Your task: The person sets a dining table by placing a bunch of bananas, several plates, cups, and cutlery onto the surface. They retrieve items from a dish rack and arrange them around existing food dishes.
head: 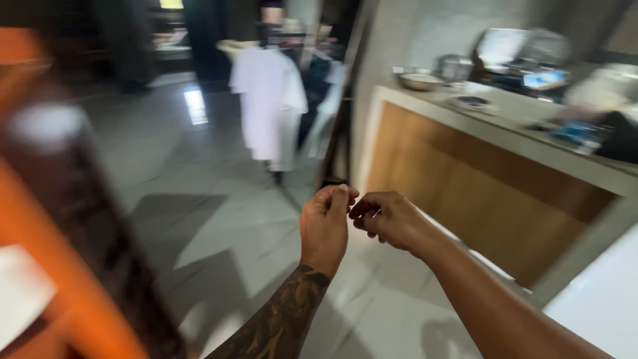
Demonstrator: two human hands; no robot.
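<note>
two bare hands meet over a grey tiled floor (pixel 219 219): left hand (pixel 325 223) fisted, right hand (pixel 385 218) curled, fingertips touching; anything pinched is too small to tell. white shirt (pixel 269 103) hangs beyond, wooden counter (pixel 478 173) right.

a small rectangular screen glowing pale blue (pixel 543 78) is sitting toward the far right end of the grey-topped wooden counter (pixel 465 143), tilted upward. behind it, a larger pale rectangular panel (pixel 500 46) is leaning at the counter's back edge; blur is hiding whether it is a screen.
</note>
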